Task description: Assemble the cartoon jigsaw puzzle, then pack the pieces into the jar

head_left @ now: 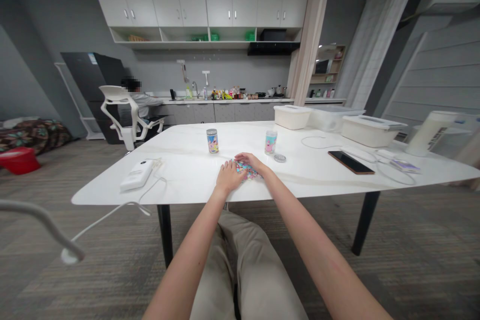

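A small pile of colourful pieces [250,174] lies near the front edge of the white table [187,180]. My left hand [229,176] lies flat at the pile's left side, palm down, fingers stretched forward. Curved around the far side of the pile is my right hand [249,160], its fingertips pointing left, close to my left hand. Whether it holds any piece is hidden. Behind the hands stand a printed can with a grey lid [212,141] on the left and an uncapped printed can [270,142] on the right. A round lid [279,158] lies beside the right can.
A white power strip [137,176] with cables lies on the left. Toward the right are a phone [350,162], cables, lidded boxes [292,116] and a tilted-looking white bottle [431,133]. A person [140,100] sits beyond the table at the back left.
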### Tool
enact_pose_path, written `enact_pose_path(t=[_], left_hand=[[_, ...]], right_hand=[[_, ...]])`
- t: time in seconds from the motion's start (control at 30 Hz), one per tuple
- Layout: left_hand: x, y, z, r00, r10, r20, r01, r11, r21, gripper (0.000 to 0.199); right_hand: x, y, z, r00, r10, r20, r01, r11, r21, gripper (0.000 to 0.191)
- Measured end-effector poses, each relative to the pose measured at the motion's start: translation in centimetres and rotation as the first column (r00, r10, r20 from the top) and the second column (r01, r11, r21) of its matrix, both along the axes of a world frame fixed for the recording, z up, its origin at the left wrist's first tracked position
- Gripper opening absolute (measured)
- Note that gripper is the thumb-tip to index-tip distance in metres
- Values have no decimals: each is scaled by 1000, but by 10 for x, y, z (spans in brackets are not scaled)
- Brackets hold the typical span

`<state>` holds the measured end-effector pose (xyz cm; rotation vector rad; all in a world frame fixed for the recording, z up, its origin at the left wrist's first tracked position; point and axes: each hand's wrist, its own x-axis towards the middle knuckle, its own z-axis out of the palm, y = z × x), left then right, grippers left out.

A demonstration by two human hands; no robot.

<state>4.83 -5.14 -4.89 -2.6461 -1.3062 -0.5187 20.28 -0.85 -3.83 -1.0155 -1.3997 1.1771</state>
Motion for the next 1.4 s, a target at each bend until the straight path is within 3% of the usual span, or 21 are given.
enact_pose_path(t=[0.1,0.17,0.27,0.37,0.43,0.53,0.6,0.67,0.77,0.83,0.9,1.0,1.13,1.3,1.4], left_hand=[[2,-2,3,999,34,-2,-34,999,-21,44],[3,-4,5,1000,11,-4,-11,1000,-10,41],[2,-7,7,1000,-17,4,17,1000,9,35],[1,-10,9,999,-27,24,26,999,29,32],[2,-13,11,995,65,82,-70,996,57,35],[5,-18,15,922,329,203,-346,936,56,45],[6,-22,16,870,433,234,-452,892,28,48],[6,-25,17,865,449,225,-468,883,33,45],[0,-22,17,904,380,197,-397,916,54,40],[-7,-14,19,908,333,254,-335,942,-37,39],[-14,-5,21,825,376,423,-304,925,-229,40],[-21,5,23,737,406,541,-252,907,-338,41],[-21,8,20,534,436,725,-70,877,-476,30],[-18,8,15,554,382,740,-30,897,-441,21],[-15,10,14,546,314,777,82,903,-422,20]], right_hand=[[-4,1,1,1000,-20,23,18,998,62,25],[-3,1,3,989,-104,101,88,984,157,28],[1,0,5,914,-280,293,180,928,326,33],[1,-3,3,842,-300,448,124,917,379,32],[-2,-4,1,832,-219,509,18,929,370,26],[-7,-7,-1,801,-137,583,-107,925,364,16],[-8,-9,-1,776,-166,609,-92,925,369,21],[-6,-11,2,746,-222,628,-32,930,367,36],[0,-14,5,683,-296,668,29,925,380,50],[3,-14,7,657,-346,670,58,909,412,50],[4,-14,6,664,-365,653,68,899,433,44],[2,-14,5,696,-277,663,-3,922,388,39],[-1,-15,6,718,-197,668,-42,945,324,45],[1,-17,7,766,-241,597,30,940,341,49],[5,-15,7,719,-369,590,143,908,393,46]])
